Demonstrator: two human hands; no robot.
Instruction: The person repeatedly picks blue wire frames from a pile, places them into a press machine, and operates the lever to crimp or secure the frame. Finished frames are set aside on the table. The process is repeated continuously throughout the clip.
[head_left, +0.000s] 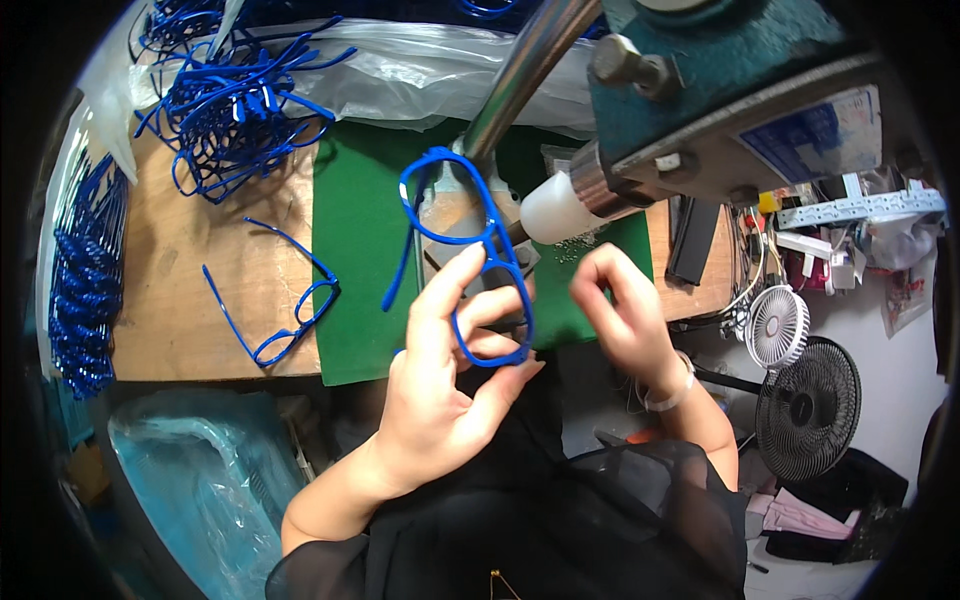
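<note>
blue frame (491,222), left hand (430,400) on rim (529,318), aloft

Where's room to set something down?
Brown wooden benchtop lies bare between the leftmost stacked blue eyeglass frames and the single open blue pair. Flat green mat is bare between that pair and the left hand. Behind, tangled blue eyeglass frames crowd the wood.

The glasses frame (502,264) you hold looks like smooth, glossy blue plastic. Toward its left edge, your desk (175,300) is smooth wood with a faint sheen; the green mat (355,300) reaching its near edge looks matt. Crinkled, shiny clear plastic sheeting (430,75) lies along the desk's far edge.
</note>
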